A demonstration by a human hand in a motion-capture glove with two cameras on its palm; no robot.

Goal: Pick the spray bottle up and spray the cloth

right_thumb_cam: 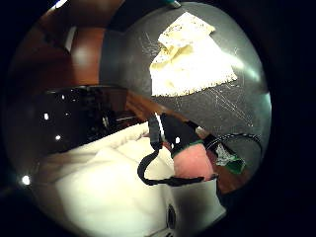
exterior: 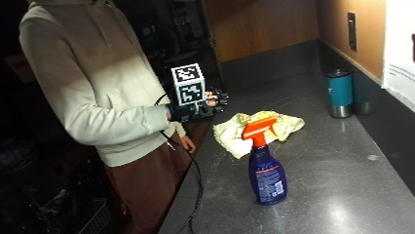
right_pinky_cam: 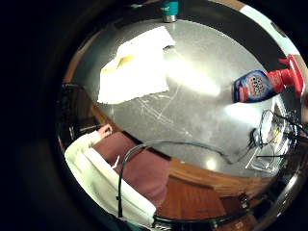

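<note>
Standing upright near the front of the dark grey speckled tabletop (exterior: 337,161): one spray bottle (exterior: 266,165), blue body with a printed label, orange trigger head. Nothing touches it.

Just behind the bottle, further along the tabletop: one pale yellow cloth (exterior: 256,127), crumpled and partly spread, lying flat on the surface. In the palm views it shows as a rumpled rectangle with a fringed edge, on a surface marked with fine pale scratches.

Right hand (exterior: 206,106), black glove: raised in the air at the tabletop's near edge, beside the person's body, well apart from the bottle and off the cloth. It holds nothing. Whether its fingers are straight or curled cannot be told from these views.

Further back, against the raised grey back edge of the tabletop: one teal tumbler (exterior: 340,93) with a steel base, upright. A second dark cylinder stands just beside it; its kind cannot be told.

Wall above the back edge: wood panelling (exterior: 337,29), carrying a dark switch plate (exterior: 350,30) and a white sheet (exterior: 401,48) at the view's edge.

Person: cream hooded top, dark red trousers, standing at the long side of the tabletop; the bare hand (exterior: 188,143) hangs at the tabletop's edge. The room behind is dark.
</note>
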